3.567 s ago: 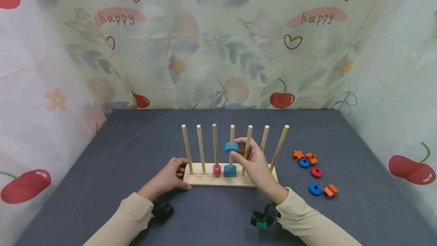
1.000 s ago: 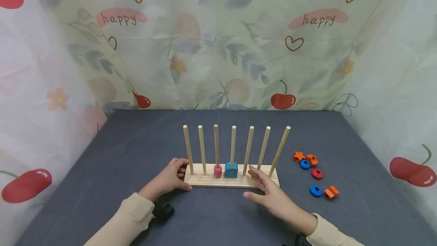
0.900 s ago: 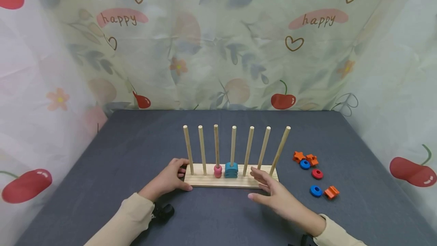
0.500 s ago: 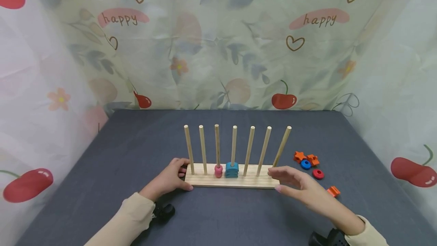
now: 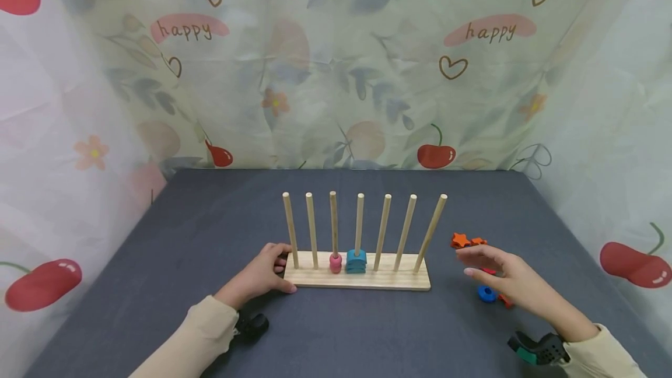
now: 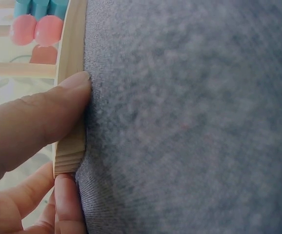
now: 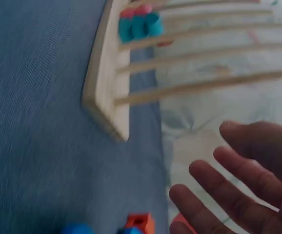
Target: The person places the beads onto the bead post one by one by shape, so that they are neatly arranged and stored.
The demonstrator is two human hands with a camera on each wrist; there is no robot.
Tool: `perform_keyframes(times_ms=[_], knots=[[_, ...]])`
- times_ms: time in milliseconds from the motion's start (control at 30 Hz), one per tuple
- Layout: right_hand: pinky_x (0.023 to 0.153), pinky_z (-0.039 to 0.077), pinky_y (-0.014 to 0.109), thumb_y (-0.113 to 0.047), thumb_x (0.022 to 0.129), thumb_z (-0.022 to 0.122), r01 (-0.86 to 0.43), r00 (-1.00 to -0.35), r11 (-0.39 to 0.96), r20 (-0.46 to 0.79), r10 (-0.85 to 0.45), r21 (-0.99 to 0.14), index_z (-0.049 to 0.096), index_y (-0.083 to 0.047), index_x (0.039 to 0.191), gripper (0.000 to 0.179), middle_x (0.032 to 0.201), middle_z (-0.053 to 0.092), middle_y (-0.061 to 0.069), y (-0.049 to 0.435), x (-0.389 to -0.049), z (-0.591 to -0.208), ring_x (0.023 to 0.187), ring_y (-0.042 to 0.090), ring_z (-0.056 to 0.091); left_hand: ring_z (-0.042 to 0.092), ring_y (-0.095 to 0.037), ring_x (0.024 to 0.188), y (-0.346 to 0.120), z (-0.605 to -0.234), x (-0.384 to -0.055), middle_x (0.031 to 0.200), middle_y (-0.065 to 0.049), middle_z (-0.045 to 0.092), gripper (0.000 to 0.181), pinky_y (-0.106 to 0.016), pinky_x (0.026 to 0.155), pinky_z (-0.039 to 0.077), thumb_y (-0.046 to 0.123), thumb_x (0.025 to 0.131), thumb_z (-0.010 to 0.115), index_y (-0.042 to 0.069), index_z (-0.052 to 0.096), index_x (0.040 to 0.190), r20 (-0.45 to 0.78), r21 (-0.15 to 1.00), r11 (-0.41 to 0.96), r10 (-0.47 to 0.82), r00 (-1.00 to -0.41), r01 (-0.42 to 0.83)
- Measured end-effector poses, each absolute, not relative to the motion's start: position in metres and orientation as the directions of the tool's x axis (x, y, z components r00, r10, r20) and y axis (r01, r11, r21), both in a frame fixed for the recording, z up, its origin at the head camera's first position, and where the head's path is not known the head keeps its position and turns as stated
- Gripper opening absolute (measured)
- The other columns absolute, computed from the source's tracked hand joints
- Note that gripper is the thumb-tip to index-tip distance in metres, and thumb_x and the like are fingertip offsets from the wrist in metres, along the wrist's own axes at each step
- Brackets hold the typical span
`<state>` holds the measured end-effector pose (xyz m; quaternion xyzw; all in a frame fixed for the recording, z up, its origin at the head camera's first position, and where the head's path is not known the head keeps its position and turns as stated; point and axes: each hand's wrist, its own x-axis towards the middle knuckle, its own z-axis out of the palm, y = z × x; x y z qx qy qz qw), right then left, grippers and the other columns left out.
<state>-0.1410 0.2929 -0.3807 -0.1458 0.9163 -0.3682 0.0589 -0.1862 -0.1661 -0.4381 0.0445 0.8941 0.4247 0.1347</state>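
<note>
A wooden peg stand with several upright dowels stands on the table. My left hand grips its left end; in the left wrist view the thumb lies along the front edge and the fingers are at the end face. Pink beads sit low on the third dowel from the left, and blue arched pieces are stacked on the fourth. My right hand hovers over the loose beads on the right, fingers apart and holding nothing. It partly hides a red ring and an orange piece.
Beyond the right hand lie an orange star bead and another orange piece. A blue ring lies nearer the front. Dark cloth covers the table, and a printed curtain hangs behind and at both sides.
My right hand has let go of a blue arched piece, which slid down onto the others on the fourth dowel. It then moved right, over the loose beads. The left hand keeps its place.
</note>
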Motion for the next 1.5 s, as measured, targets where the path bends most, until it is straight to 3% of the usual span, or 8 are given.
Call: perform_keyframes(times_ms=[200, 400, 633, 767, 900, 1000, 1233, 1500], knots=[[0.089, 0.054, 0.043, -0.035, 0.092, 0.066, -0.156, -0.954, 0.74, -0.093, -0.283, -0.654, 0.06, -0.013, 0.126, 0.042, 0.124, 0.063, 0.009, 0.312, -0.15, -0.396, 0.114, 0.032, 0.059, 0.052, -0.023, 0.108, -0.167, -0.439, -0.186, 0.123, -0.013, 0.044, 0.081, -0.042, 0.097, 0.048, 0.003, 0.063, 0.09, 0.001, 0.051, 0.134, -0.197, 0.779, 0.626, 0.197, -0.961, -0.031], [0.08, 0.054, 0.022, -0.039, 0.09, 0.066, -0.146, -0.956, 0.765, -0.11, -0.273, -0.628, 0.063, -0.014, 0.122, 0.04, 0.117, 0.067, 0.004, 0.331, -0.157, -0.409, 0.099, 0.006, 0.063, 0.053, -0.023, 0.107, -0.166, -0.437, -0.185, 0.123, -0.013, 0.045, 0.08, -0.041, 0.096, 0.049, 0.003, 0.063, 0.089, 0.001, 0.051, 0.133, -0.191, 0.784, 0.62, 0.2, -0.961, -0.026], [0.071, 0.053, 0.019, -0.035, 0.092, 0.066, -0.113, -0.983, 0.781, -0.043, -0.176, -0.614, 0.065, -0.012, 0.119, 0.036, 0.114, 0.068, 0.009, 0.347, -0.163, -0.415, 0.089, -0.005, 0.062, 0.052, -0.023, 0.107, -0.166, -0.436, -0.185, 0.123, -0.013, 0.044, 0.08, -0.042, 0.097, 0.048, 0.002, 0.063, 0.089, 0.0, 0.051, 0.133, -0.187, 0.79, 0.613, 0.199, -0.962, -0.027], [0.07, 0.055, 0.022, -0.034, 0.092, 0.066, -0.09, -0.988, 0.802, -0.051, -0.149, -0.59, 0.064, -0.01, 0.12, 0.037, 0.115, 0.068, 0.012, 0.354, -0.165, -0.417, 0.089, 0.003, 0.064, 0.052, -0.023, 0.107, -0.166, -0.437, -0.185, 0.123, -0.014, 0.044, 0.08, -0.041, 0.096, 0.048, 0.001, 0.063, 0.089, 0.0, 0.051, 0.133, -0.183, 0.791, 0.611, 0.201, -0.962, -0.023], [0.071, 0.057, 0.032, -0.033, 0.091, 0.067, -0.088, -0.986, 0.809, -0.063, -0.152, -0.581, 0.064, -0.006, 0.119, 0.039, 0.111, 0.068, 0.014, 0.357, -0.167, -0.419, 0.092, 0.02, 0.067, 0.052, -0.023, 0.106, -0.166, -0.437, -0.185, 0.123, -0.014, 0.044, 0.08, -0.042, 0.096, 0.048, 0.001, 0.063, 0.089, 0.0, 0.051, 0.133, -0.188, 0.79, 0.612, 0.199, -0.962, -0.028], [0.073, 0.057, 0.038, -0.036, 0.09, 0.068, -0.07, -0.985, 0.812, -0.088, -0.147, -0.579, 0.064, -0.006, 0.119, 0.042, 0.111, 0.068, 0.015, 0.358, -0.169, -0.421, 0.095, 0.026, 0.066, 0.052, -0.023, 0.107, -0.166, -0.437, -0.185, 0.123, -0.013, 0.044, 0.08, -0.042, 0.097, 0.048, 0.001, 0.063, 0.089, 0.0, 0.051, 0.133, -0.194, 0.79, 0.613, 0.196, -0.961, -0.034], [0.076, 0.056, 0.043, -0.042, 0.087, 0.07, -0.035, -0.979, 0.819, -0.146, -0.144, -0.573, 0.064, -0.007, 0.121, 0.049, 0.113, 0.066, 0.014, 0.354, -0.171, -0.423, 0.097, 0.025, 0.065, 0.053, -0.023, 0.108, -0.166, -0.437, -0.185, 0.124, -0.013, 0.045, 0.08, -0.041, 0.097, 0.048, 0.003, 0.063, 0.089, 0.001, 0.051, 0.133, -0.195, 0.782, 0.623, 0.192, -0.962, -0.034], [0.072, 0.053, 0.036, -0.038, 0.085, 0.073, -0.092, -0.974, 0.852, -0.131, -0.184, -0.515, 0.065, -0.006, 0.12, 0.048, 0.107, 0.067, 0.009, 0.351, -0.176, -0.425, 0.091, 0.019, 0.061, 0.053, -0.024, 0.109, -0.165, -0.437, -0.185, 0.124, -0.013, 0.045, 0.081, -0.041, 0.097, 0.048, 0.002, 0.063, 0.089, 0.001, 0.051, 0.134, -0.198, 0.781, 0.624, 0.187, -0.962, -0.04]])
